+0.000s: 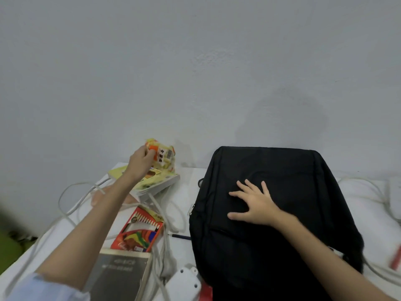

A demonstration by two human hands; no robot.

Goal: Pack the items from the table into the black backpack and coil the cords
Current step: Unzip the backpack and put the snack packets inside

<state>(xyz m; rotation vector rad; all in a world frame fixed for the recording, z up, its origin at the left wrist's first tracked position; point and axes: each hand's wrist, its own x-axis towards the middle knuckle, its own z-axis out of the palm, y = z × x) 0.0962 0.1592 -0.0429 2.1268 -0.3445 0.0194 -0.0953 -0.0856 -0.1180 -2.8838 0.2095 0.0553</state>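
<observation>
The black backpack (282, 224) lies flat on the white table (186, 181), right of centre. My right hand (253, 203) rests on top of it with fingers spread. My left hand (140, 162) grips a yellow and orange snack packet (165, 157), held above a yellow-green book (156, 181) at the table's far left. A red box of coloured pencils (138, 233) and a grey book (121, 272) lie nearer me. White cords (71, 205) trail loose across the left side. A white power strip (184, 283) sits at the front edge.
A dark pen (180, 236) lies beside the backpack's left edge. More white cord (373, 192) and a white device (395, 200) lie right of the backpack, with a red item (396, 257) near the right edge. A pale wall rises behind the table.
</observation>
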